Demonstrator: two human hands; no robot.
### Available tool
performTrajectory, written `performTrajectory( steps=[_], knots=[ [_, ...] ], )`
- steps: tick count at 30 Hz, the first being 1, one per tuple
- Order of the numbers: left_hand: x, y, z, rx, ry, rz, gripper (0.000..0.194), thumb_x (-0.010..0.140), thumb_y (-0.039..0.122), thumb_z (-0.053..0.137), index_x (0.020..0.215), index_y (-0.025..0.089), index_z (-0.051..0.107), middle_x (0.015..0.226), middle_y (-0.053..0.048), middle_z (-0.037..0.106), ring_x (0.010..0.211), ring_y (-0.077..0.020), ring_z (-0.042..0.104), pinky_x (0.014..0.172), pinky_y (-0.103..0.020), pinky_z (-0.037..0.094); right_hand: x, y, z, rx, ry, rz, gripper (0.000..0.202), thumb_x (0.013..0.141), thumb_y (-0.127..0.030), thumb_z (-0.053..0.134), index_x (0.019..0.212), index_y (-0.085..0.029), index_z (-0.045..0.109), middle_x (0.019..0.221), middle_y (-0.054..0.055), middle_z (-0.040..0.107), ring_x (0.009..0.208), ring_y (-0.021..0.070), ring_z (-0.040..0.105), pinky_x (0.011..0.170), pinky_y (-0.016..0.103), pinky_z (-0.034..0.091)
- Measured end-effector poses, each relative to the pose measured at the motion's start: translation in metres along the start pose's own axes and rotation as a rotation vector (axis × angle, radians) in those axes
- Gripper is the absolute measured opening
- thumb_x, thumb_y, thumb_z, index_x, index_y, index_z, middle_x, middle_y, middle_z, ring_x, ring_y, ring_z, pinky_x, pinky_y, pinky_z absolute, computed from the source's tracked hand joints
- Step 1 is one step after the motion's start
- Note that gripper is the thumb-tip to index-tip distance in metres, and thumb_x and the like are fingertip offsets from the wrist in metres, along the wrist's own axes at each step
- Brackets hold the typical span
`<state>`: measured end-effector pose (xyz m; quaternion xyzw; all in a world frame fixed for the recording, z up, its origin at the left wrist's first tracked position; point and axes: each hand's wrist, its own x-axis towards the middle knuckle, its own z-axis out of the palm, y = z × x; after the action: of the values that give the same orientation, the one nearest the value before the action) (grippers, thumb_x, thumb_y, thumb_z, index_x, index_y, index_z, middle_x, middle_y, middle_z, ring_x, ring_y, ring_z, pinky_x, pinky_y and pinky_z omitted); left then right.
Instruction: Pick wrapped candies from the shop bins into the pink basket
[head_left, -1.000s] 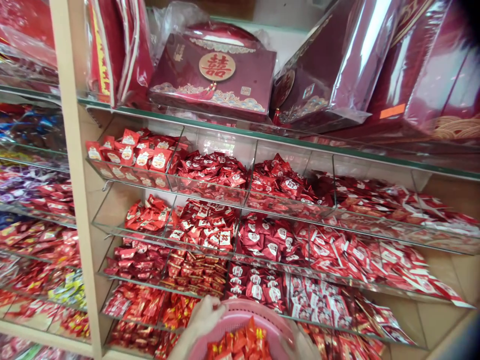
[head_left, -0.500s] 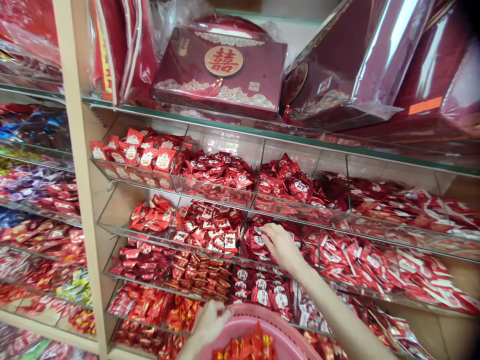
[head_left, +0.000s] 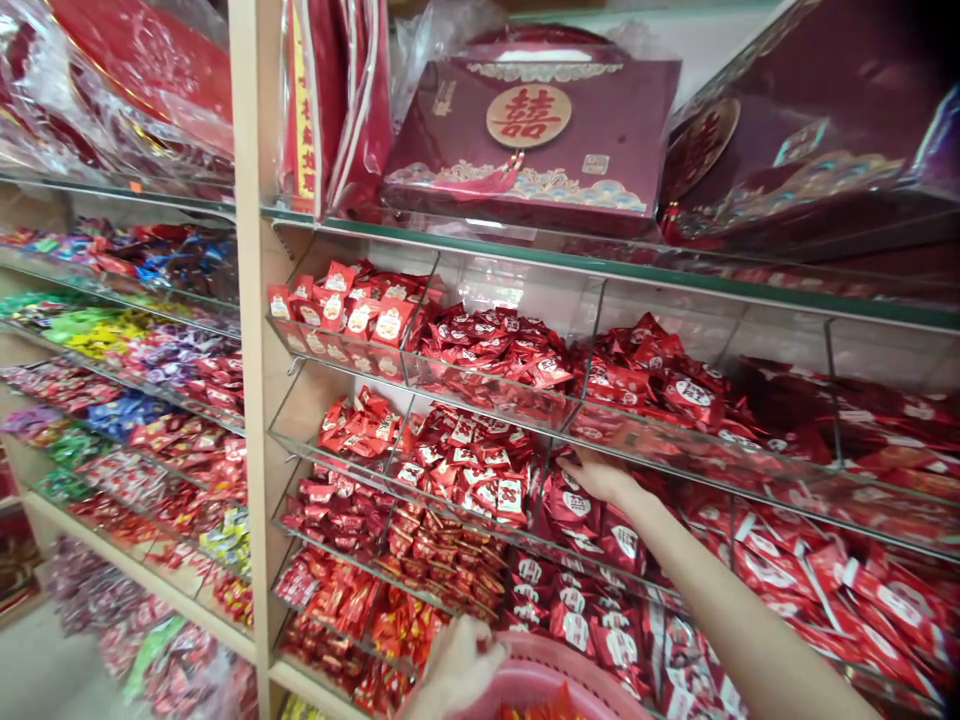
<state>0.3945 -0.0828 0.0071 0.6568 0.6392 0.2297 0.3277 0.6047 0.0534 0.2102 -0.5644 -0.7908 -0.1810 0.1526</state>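
Observation:
My left hand (head_left: 466,655) is closed on the rim of a pink plastic basket (head_left: 574,655) at the bottom of the view. Red and orange wrapped candies (head_left: 551,708) lie inside the basket, mostly cut off by the frame. Higher up, my right hand (head_left: 600,476) reaches into a clear bin of dark red candy packets (head_left: 571,508) with white round labels. Its fingers are stretched out over the packets at the bin's left side, and I see nothing held in them. The fingertips are partly lost among the packets.
Clear divided bins rise in tiers, holding red packets (head_left: 491,345) and other red sweets (head_left: 469,465). Above runs a glass shelf edge (head_left: 465,243) with a maroon gift box (head_left: 450,130). A wooden upright (head_left: 255,400) separates these from multicoloured candy bins (head_left: 120,330) on the left.
The view has swung left, so the shelves sit further right. My right hand has moved deeper into the bin, toward its left side. My left hand stays on the basket rim.

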Motion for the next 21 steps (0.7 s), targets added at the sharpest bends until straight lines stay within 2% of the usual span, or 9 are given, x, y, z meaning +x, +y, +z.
performTrajectory(
  steps=[3, 9, 21],
  knots=[
    [0.001, -0.003, 0.002, 0.0, 0.001, 0.01, 0.033, 0.076, 0.044, 0.048, 0.067, 0.019, 0.067, 0.067, -0.001, 0.066, 0.066, -0.0145, 0.057, 0.055, -0.023, 0.029, 0.006, 0.009, 0.005, 0.065, -0.01, -0.001, 0.035, 0.085, -0.031, 0.044, 0.115, -0.015, 0.055, 0.126, 0.01, 0.055, 0.11, 0.0275, 0.052, 0.092, 0.037, 0.038],
    [0.0, -0.005, 0.004, -0.022, 0.018, 0.037, 0.031, 0.075, 0.043, 0.05, 0.07, 0.019, 0.069, 0.072, -0.002, 0.068, 0.07, -0.0143, 0.058, 0.057, -0.022, 0.031, 0.009, 0.018, 0.014, 0.113, 0.047, -0.04, 0.03, 0.08, -0.025, 0.048, 0.107, -0.023, 0.061, 0.111, 0.007, 0.064, 0.099, 0.0293, 0.058, 0.087, 0.039, 0.042],
    [0.0, -0.001, 0.001, -0.029, 0.016, 0.034, 0.029, 0.075, 0.038, 0.05, 0.062, 0.016, 0.063, 0.061, 0.0, 0.06, 0.061, -0.0118, 0.051, 0.054, -0.022, 0.025, -0.013, -0.003, -0.007, -0.126, 0.251, -0.077, 0.029, 0.088, -0.024, 0.04, 0.107, -0.025, 0.062, 0.101, 0.008, 0.068, 0.094, 0.0262, 0.06, 0.088, 0.038, 0.04]
  ],
)
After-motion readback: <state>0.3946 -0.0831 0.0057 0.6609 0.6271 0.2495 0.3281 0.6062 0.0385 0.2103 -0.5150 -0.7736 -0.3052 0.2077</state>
